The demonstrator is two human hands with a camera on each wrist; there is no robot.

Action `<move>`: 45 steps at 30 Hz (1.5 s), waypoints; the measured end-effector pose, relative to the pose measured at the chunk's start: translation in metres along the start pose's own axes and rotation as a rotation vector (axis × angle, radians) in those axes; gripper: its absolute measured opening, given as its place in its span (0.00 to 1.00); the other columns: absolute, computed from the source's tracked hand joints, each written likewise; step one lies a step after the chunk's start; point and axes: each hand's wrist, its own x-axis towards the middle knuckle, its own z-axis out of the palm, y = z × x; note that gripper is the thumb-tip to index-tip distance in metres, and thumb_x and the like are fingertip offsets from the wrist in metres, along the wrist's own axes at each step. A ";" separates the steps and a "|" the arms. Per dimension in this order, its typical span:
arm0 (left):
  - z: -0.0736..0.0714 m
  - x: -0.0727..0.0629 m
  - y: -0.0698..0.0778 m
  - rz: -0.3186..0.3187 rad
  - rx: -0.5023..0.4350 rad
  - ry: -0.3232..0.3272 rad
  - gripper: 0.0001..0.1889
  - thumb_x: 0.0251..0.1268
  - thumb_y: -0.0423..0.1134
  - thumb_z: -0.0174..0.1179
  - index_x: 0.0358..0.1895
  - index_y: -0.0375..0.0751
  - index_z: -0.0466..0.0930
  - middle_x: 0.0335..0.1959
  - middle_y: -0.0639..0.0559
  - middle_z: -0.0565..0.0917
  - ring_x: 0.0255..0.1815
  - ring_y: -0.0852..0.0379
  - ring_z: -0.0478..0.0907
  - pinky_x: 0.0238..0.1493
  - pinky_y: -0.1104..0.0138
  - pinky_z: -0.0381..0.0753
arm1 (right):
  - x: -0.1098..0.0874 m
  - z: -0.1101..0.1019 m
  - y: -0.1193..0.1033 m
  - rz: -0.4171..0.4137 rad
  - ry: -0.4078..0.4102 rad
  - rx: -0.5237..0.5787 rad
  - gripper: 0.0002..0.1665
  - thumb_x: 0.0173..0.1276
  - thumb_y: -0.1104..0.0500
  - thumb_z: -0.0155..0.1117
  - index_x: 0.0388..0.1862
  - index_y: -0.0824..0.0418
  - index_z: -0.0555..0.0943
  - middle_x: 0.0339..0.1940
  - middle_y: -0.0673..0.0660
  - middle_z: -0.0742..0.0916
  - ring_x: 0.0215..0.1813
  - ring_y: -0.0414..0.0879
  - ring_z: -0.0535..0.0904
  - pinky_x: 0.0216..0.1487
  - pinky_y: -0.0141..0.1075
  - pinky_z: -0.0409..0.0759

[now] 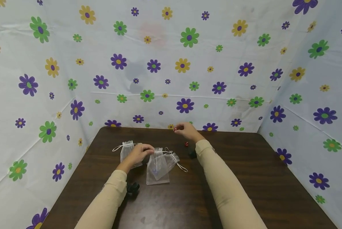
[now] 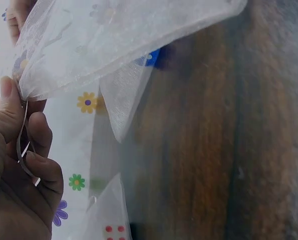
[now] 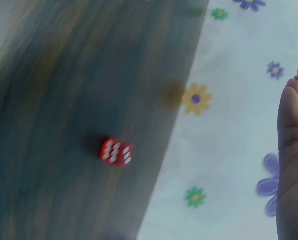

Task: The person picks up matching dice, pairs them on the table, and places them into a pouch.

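Observation:
My left hand [image 1: 139, 153] pinches the gathered neck of a sheer white drawstring bag [image 1: 158, 176] between thumb and fingers; its cord [image 2: 22, 145] hangs beside the curled fingers. Another sheer bag [image 1: 173, 159] overlaps it on the right. In the left wrist view a blue die [image 2: 150, 58] shows partly, beneath the held bag's edge. Raised over the table's far side, my right hand [image 1: 189, 131] pinches a small red die [image 1: 175, 129] between thumb and fingertips. A second red die [image 3: 116, 151] with white pips lies on the table, below that hand.
A third sheer bag [image 1: 126, 149] lies left, partly behind my left hand. A white die with red pips [image 2: 114, 230] shows at the left wrist view's bottom edge. The dark wooden table [image 1: 245, 178] meets flower-printed white sheets [image 1: 165, 54] at its back and sides.

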 end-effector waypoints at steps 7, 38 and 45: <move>-0.001 0.003 0.003 0.016 0.013 0.013 0.06 0.72 0.33 0.62 0.41 0.39 0.89 0.39 0.49 0.89 0.40 0.56 0.82 0.46 0.58 0.81 | 0.008 0.005 -0.022 -0.093 -0.009 -0.024 0.15 0.73 0.60 0.67 0.55 0.66 0.84 0.47 0.57 0.87 0.51 0.51 0.83 0.57 0.45 0.79; -0.001 0.010 0.017 0.221 0.140 0.189 0.03 0.62 0.30 0.68 0.36 0.40 0.89 0.34 0.50 0.89 0.35 0.52 0.84 0.39 0.60 0.83 | 0.006 0.026 -0.067 -0.251 -0.206 -0.019 0.06 0.71 0.63 0.68 0.45 0.62 0.82 0.39 0.54 0.86 0.41 0.44 0.80 0.46 0.34 0.80; -0.002 0.010 0.021 0.267 0.185 0.228 0.03 0.58 0.30 0.70 0.34 0.41 0.89 0.31 0.51 0.88 0.32 0.54 0.80 0.35 0.61 0.80 | 0.001 0.028 -0.069 -0.263 -0.257 -0.028 0.05 0.72 0.62 0.68 0.44 0.60 0.82 0.39 0.53 0.86 0.42 0.44 0.81 0.47 0.35 0.80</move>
